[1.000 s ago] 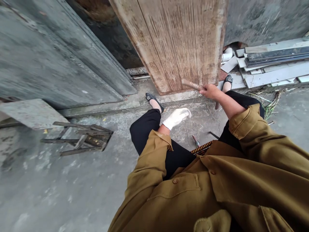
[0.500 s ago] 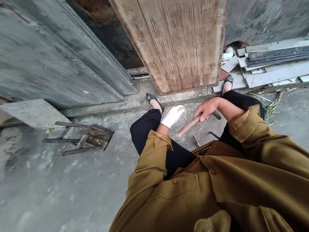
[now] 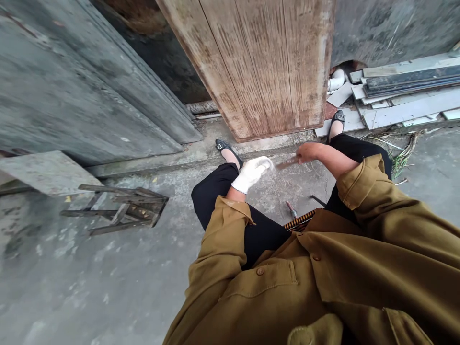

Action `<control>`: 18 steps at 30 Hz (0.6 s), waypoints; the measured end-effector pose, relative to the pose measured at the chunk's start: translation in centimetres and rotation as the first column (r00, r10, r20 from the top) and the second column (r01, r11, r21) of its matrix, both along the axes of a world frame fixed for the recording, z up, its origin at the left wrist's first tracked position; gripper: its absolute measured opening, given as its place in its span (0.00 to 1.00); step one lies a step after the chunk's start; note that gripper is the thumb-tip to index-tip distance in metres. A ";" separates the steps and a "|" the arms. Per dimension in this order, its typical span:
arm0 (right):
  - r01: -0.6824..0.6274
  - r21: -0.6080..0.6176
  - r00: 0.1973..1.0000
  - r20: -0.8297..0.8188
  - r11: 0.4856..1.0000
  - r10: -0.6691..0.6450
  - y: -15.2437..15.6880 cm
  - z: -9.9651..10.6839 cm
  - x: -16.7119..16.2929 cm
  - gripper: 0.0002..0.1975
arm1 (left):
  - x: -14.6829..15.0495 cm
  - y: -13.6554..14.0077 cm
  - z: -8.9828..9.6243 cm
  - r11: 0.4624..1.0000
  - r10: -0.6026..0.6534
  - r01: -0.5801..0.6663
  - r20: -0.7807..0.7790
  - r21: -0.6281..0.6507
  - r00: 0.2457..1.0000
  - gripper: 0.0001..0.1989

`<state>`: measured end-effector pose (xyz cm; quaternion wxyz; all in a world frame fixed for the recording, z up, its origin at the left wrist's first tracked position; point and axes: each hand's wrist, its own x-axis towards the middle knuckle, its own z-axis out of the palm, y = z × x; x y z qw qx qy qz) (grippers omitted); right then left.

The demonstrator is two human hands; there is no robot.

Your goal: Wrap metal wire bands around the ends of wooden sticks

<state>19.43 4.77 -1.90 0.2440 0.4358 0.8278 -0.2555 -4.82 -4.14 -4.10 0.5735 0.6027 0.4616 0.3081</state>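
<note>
My left hand wears a white knitted glove, its fingers curled together. What the glove closes on, if anything, is hidden. In my bare right hand is a brown wooden stick, smeared by motion. Its free end points left and comes close to the gloved fingertips; whether they touch I cannot tell. Below the hands, a small reddish tool-like object lies on the concrete, its kind unclear. A dark thin rod shows beside my right leg.
A worn wooden panel leans on the wall ahead, its foot between my shoes. An overturned wooden stool lies at left near a tilted board. Stacked white strips and a white pipe are at right.
The stick has swung up from its downward slant, and its free end is now near the gloved fingers. My right hand has turned and risen slightly; the left has shifted slightly left.
</note>
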 end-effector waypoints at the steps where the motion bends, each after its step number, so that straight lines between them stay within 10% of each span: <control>1: -0.086 -0.146 0.996 0.004 0.986 0.087 -0.6 -0.2 -0.4 0.11 | -0.4 0.2 -0.2 0.999 0.036 -0.035 -0.038 0.031 0.999 0.15; 5: -0.263 -0.601 0.964 -0.194 0.755 0.182 -2.2 0.1 -1.1 0.11 | -0.9 0.9 -0.9 0.987 0.135 -0.115 -0.200 0.110 0.970 0.13; 8: -0.382 -0.675 0.897 -0.436 0.631 0.077 -2.1 1.7 -0.3 0.16 | -0.6 1.2 -1.2 0.980 0.191 -0.172 -0.218 0.102 0.957 0.13; 11: -0.316 -0.528 0.713 -0.681 0.788 -0.170 -0.9 3.5 1.2 0.20 | -0.2 1.1 -1.4 0.985 0.170 -0.167 -0.145 0.035 0.975 0.14; 13: -0.032 -0.406 0.519 -0.788 0.913 -0.332 0.0 4.1 1.9 0.20 | 0.2 0.8 -1.3 0.996 0.065 -0.066 -0.039 -0.051 0.997 0.16; 15: 0.318 -0.291 0.429 -0.805 0.903 -0.410 0.9 4.1 2.2 0.19 | 0.6 0.3 -1.0 0.991 -0.061 0.070 0.082 -0.117 0.995 0.18; 18: 0.578 0.021 0.635 -0.640 0.816 -0.433 1.6 3.1 1.9 0.16 | 1.1 -0.4 -0.1 0.969 -0.160 0.191 0.189 -0.156 0.969 0.19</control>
